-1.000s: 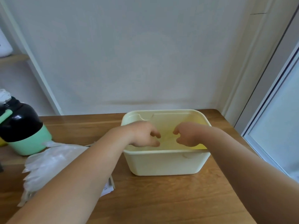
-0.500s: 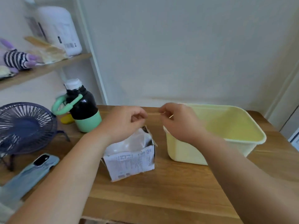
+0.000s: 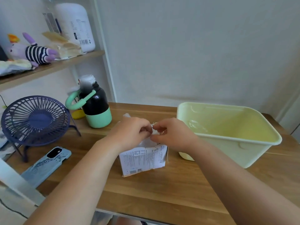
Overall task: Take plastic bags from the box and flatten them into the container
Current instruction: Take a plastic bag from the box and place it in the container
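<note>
A small white printed box [image 3: 143, 159] stands on the wooden table in the middle of the view, with thin clear plastic bags [image 3: 146, 141] bunched at its open top. My left hand [image 3: 131, 132] and my right hand [image 3: 172, 134] meet just above the box, and the fingertips of both pinch the same bit of clear plastic between them. The pale yellow container [image 3: 253, 153] sits to the right of the box. A flat clear bag [image 3: 197, 126] lies on its bottom at the left end.
A black and mint bottle [image 3: 95, 106] stands behind the box on the left. A dark blue desk fan [image 3: 34, 120] and a phone in a light blue case [image 3: 47, 163] lie further left. A shelf with a plush toy [image 3: 32, 51] hangs above. The table edge [image 3: 146, 213] runs close in front.
My view swung left from the container to the box. Both hands left the container, came over the box and now pinch plastic at its top.
</note>
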{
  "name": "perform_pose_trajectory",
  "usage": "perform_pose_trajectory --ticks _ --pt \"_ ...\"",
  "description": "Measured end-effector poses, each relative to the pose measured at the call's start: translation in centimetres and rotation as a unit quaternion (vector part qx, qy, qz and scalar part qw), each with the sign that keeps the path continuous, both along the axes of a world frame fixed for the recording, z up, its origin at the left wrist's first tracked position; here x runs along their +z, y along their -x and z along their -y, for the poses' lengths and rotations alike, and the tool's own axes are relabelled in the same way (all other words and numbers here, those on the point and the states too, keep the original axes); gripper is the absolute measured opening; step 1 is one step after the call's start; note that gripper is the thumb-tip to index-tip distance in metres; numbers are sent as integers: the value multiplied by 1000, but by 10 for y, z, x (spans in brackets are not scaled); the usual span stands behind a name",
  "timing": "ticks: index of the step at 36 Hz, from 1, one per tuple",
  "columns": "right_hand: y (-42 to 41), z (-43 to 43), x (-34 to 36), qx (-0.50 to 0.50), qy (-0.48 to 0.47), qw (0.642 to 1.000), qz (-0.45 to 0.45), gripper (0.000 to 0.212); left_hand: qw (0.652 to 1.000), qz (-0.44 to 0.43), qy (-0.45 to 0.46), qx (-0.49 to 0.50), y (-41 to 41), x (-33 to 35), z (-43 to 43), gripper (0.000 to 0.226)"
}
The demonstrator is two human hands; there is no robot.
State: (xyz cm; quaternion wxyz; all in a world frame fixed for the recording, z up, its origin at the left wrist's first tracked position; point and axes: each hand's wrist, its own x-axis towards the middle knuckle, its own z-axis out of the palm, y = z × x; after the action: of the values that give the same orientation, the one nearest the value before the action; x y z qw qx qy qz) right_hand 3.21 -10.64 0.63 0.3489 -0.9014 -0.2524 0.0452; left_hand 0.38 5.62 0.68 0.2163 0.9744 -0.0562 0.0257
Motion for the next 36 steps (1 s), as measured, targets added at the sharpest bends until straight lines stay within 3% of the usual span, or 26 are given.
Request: perform_pose_trajectory --ticks 3,7,12,16,22,25,28,33,34,36 --pt "-1 0 0 -1 3 1000 11 33 998 -45 -51 2 1 -2 -2 30" --pt "-1 1 -2 -4 0 1000 4 32 999 -14 -45 20 1 -3 -3 11" --pt "-5 0 -1 1 8 1000 2 35 998 62 10 12 -1 -3 -2 3" --pt "-6 -1 -1 11 -2 1000 -4 21 995 90 38 -8 -2 -4 -3 8" --pt "-7 0 2 5 6 1000 -19 38 985 20 171 1 4 -6 -8 23" --pt "-9 0 4 -18 -35 998 -58 29 987 1 162 10 5 -6 -13 43" --pt "-13 -1 5 -39 -72 993 -84 26 989 25 145 6 7 -8 -15 31" --pt "-5 -7 5 32 40 998 -44 43 977 103 186 14 6 -8 -13 25" --pt "-5 -8 3 37 54 998 -27 39 974 112 197 14 5 -7 -12 25" --pt "-6 -11 0 27 48 998 7 9 966 141 218 11 6 -4 -9 26"
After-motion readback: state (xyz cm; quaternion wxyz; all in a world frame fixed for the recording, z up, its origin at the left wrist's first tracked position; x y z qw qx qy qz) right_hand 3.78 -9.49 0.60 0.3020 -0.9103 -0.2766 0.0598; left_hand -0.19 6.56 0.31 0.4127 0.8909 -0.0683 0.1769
